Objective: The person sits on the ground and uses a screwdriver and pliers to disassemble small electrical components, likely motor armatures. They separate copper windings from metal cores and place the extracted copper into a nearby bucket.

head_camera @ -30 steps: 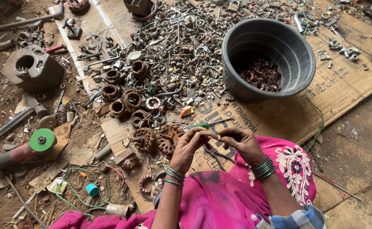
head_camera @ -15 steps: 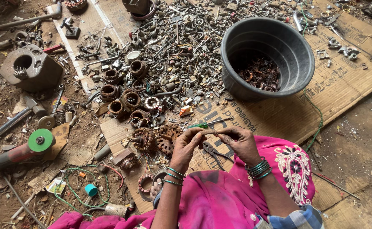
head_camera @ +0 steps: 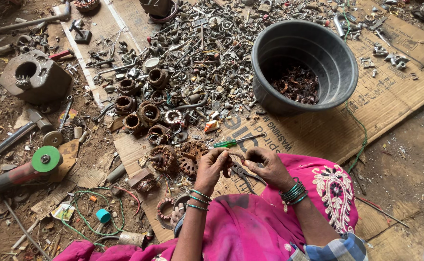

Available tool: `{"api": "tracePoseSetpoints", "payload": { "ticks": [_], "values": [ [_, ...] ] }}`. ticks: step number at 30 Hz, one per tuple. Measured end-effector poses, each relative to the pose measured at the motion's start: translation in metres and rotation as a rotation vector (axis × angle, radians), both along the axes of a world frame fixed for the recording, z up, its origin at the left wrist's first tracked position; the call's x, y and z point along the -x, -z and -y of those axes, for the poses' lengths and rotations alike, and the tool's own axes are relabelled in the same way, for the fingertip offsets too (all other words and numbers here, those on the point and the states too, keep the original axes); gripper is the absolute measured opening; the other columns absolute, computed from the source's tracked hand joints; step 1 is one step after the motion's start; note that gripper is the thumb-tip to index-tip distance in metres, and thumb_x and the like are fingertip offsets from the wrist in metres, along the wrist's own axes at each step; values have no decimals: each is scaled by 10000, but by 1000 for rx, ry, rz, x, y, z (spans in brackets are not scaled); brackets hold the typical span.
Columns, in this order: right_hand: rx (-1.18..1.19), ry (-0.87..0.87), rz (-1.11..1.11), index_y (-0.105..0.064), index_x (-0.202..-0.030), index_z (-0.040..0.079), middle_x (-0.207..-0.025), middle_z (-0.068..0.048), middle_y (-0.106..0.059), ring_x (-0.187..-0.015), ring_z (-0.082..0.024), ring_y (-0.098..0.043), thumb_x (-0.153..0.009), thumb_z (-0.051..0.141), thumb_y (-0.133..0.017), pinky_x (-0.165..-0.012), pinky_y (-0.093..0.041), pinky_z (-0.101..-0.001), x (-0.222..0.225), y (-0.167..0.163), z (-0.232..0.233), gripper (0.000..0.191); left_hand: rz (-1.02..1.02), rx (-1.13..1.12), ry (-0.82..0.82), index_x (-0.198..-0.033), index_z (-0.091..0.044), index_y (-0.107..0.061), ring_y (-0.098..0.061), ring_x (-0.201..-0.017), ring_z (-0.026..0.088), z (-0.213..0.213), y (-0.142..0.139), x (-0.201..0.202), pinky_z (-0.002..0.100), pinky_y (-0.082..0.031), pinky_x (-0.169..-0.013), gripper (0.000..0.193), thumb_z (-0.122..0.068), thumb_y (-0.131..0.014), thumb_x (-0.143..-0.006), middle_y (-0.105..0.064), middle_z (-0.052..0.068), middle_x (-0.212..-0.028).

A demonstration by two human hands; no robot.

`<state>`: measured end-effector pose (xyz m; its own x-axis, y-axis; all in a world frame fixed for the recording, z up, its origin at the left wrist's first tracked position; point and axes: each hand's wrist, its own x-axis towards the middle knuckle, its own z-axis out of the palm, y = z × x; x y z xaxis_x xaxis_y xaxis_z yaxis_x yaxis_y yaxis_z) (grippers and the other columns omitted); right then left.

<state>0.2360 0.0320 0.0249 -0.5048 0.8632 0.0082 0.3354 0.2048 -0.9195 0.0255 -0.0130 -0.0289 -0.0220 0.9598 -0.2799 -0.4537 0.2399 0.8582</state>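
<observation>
- At lower centre, our left hand (head_camera: 212, 166) and right hand (head_camera: 267, 166) meet, fingers pinched narrow on a small rusty metal piece (head_camera: 235, 157) between them.
- Just above lies a green-handled screwdriver (head_camera: 229, 143) on the cardboard (head_camera: 318, 133).
- Left of centre, rusty motor cores (head_camera: 146, 113) sit ungathered.
- Upper right, the black tub (head_camera: 304, 65) holds only a shallow layer of scrap; we judge most sorting remains.

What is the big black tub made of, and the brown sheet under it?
The tub looks like plastic or rubber: dull black, smooth thick rim, no shine or rust. The sheet looks like cardboard: flat, tan, printed, with worn edges. The small part between the left hand and right hand seems to be rusty metal, though it is mostly hidden.
</observation>
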Motion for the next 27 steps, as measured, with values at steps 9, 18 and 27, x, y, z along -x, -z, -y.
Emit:
{"api": "tracePoseSetpoints", "payload": {
  "ticks": [9,18,27],
  "values": [
    [227,132,-273,-679,-1135,30,-1012,-31,-743,-915,-83,-716,-909,73,-703,-816,-612,-242,8,13,4,232,55,-35,-37,-1130,14,-697,-717,-732,134,-1,-1,5,246,-546,-488,271,-222,-598,-1039,-690,57,-847],
    [19,235,-167,-757,-1081,-6,-903,-71,-792,-808,-110,-763,-921,34,-719,-714,-628,-232,19,10,12,169,51,55,-137,-1084,13,-691,-737,-724,142,-1,3,-3,259,-544,-447,240,-205,-611,-1026,-720,74,-842],
    [171,175,-218,-715,-1108,-15,-999,-67,-761,-895,-112,-713,-926,57,-731,-812,-598,-257,18,17,5,196,-28,65,-156,-1078,21,-699,-733,-691,126,-5,6,-9,259,-504,-404,251,-210,-627,-1009,-734,78,-817]
  ]
}}
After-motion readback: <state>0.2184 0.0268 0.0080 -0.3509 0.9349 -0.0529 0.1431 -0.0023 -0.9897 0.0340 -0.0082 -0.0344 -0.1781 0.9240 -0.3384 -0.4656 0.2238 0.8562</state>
